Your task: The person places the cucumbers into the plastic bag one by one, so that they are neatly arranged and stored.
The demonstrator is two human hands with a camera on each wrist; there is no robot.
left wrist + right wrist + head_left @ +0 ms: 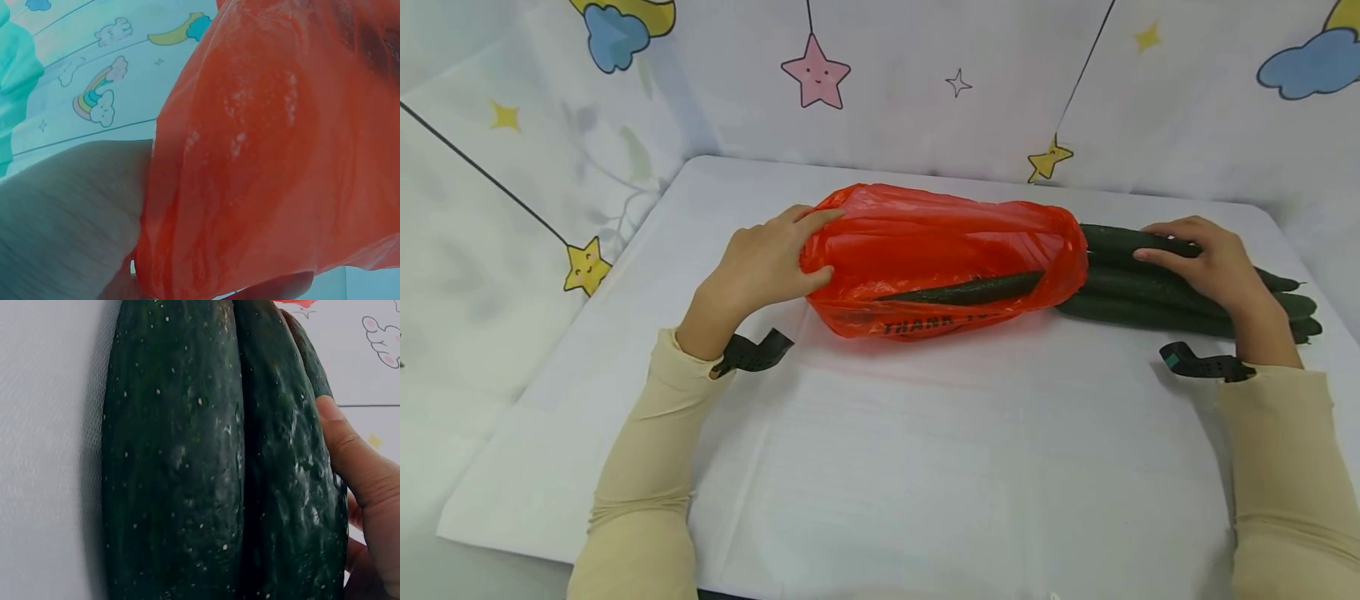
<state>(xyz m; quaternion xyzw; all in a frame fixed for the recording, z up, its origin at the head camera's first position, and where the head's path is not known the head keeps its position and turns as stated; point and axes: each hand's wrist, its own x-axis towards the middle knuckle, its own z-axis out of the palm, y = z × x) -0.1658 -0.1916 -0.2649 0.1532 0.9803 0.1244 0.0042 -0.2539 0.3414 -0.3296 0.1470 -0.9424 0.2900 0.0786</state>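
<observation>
A red plastic bag (925,237) with dark "THANK" lettering lies on its side on the table. Its left end is held by my left hand (775,254), thumb in front and fingers behind; the left wrist view shows the red film (250,144) close up. Inside the bag, one dark green cucumber (977,290) shows through the opening. Several more cucumbers (1138,287) lie side by side at the bag's right end. My right hand (1210,254) grips one of these, the rear upper cucumber (1112,240). In the right wrist view, the thumb (340,434) presses its bumpy skin.
The white tabletop (925,467) extends in front of the bag. Behind it hangs a white cloth backdrop (910,117) with printed stars and clouds. Black straps (756,350) sit on both wrists, sticking out over the table.
</observation>
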